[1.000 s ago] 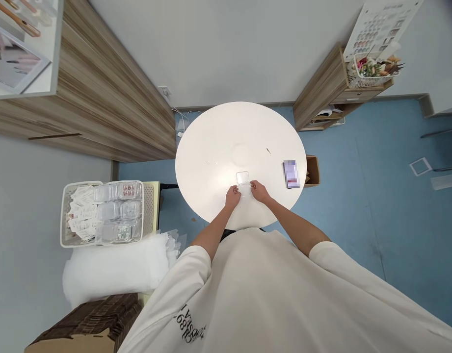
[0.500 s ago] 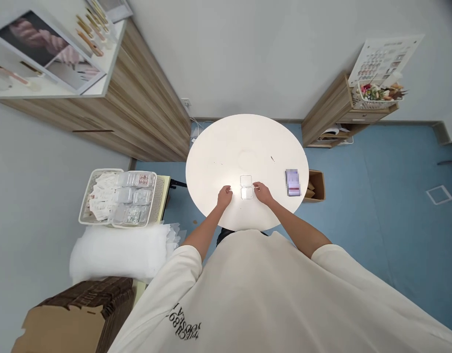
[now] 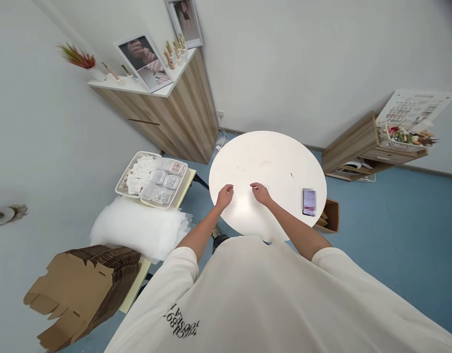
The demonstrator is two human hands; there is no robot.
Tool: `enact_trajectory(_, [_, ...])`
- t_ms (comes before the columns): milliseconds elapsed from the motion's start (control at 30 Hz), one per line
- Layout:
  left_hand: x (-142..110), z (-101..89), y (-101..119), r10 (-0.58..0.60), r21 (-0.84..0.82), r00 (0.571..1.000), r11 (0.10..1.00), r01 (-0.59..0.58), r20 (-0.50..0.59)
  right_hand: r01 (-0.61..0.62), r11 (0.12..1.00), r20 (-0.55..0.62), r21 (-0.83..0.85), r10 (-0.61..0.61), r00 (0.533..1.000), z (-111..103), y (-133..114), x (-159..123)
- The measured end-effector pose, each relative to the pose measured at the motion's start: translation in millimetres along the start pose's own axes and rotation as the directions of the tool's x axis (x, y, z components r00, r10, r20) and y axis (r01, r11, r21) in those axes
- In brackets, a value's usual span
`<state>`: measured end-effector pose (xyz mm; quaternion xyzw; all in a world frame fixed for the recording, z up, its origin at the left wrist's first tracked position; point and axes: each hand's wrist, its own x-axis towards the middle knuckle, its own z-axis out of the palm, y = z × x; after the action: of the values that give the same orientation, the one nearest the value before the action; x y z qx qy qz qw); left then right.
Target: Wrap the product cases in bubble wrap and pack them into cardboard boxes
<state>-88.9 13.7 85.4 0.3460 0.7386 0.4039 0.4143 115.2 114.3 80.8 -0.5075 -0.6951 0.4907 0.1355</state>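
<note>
Above the front half of the round white table [image 3: 273,152], my left hand [image 3: 225,196] reaches in from the left. Its fingers are loosely bent and somewhat apart, and I see nothing in them. Opposite it, across a narrow gap, my right hand [image 3: 261,193] points its fingers to the left, slightly spread, with nothing visible in them. Bright glare whitens the tabletop between and below the hands. I cannot make out a clear plastic case there. A phone [image 3: 309,202] with a blurred screen lies near the table's right edge.
At left, a white basket [image 3: 119,189] holds cards and clear cases. A stack of white foam sheets [image 3: 137,228] and flat brown cardboard boxes [image 3: 74,284] are nearer. An open carton [image 3: 332,215] stands beyond the table's right edge. A wooden cabinet [image 3: 189,108] stands behind left.
My view has turned left, so the room sits further right. The clear case between my hands has dropped out of sight. My hands keep nearly the same pose, now further left over the table.
</note>
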Motion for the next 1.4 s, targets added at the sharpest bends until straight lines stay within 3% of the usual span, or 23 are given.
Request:
enact_trajectory(133, [1.6,-49.3,0.6,0.051,0.011,0.998,0.999,-0.051,-0.046,0.059,0.998,0.029,-0.032,-0.058,0.998,37.9,-38.2,12.2])
enact_trajectory(300, [-2.3,-125.0,-8.6,0.118,0.017,0.989,0.993,-0.117,-0.089,0.142,0.989,0.079,-0.042,-0.139,0.987,107.7,-95.4,25.5])
enact_trajectory(600, [18.5,-269.9,-55.8,0.262,0.081,0.937,0.965,-0.250,-0.232,0.247,0.965,0.139,-0.091,-0.234,0.962,233.2,-197.7,52.8])
enact_trajectory(767, [38.8,-350.8,-84.4,0.175,0.113,0.921,0.983,-0.144,-0.347,0.289,0.952,0.176,-0.101,-0.269,0.947,276.2,-230.3,68.0])
enact_trajectory(900, [56.3,-402.1,-110.9,0.066,0.119,0.886,0.993,-0.012,-0.459,0.321,0.941,0.212,-0.106,-0.294,0.932,300.9,-247.9,82.4])
enact_trajectory(1100, [77.3,-440.2,-152.4,-0.074,0.155,0.840,0.971,0.185,-0.538,0.332,0.938,0.262,-0.100,-0.297,0.918,330.7,-263.8,99.3])
enact_trajectory(1233, [90.0,-448.6,-165.2,-0.148,0.175,0.841,0.945,0.275,-0.520,0.322,0.944,0.264,-0.073,-0.293,0.919,339.1,-267.8,104.2])
enact_trajectory(1400, [100.5,-447.1,-165.6,-0.202,0.234,0.861,0.910,0.341,-0.467,0.311,0.949,0.242,-0.045,-0.292,0.925,339.4,-270.7,108.4])
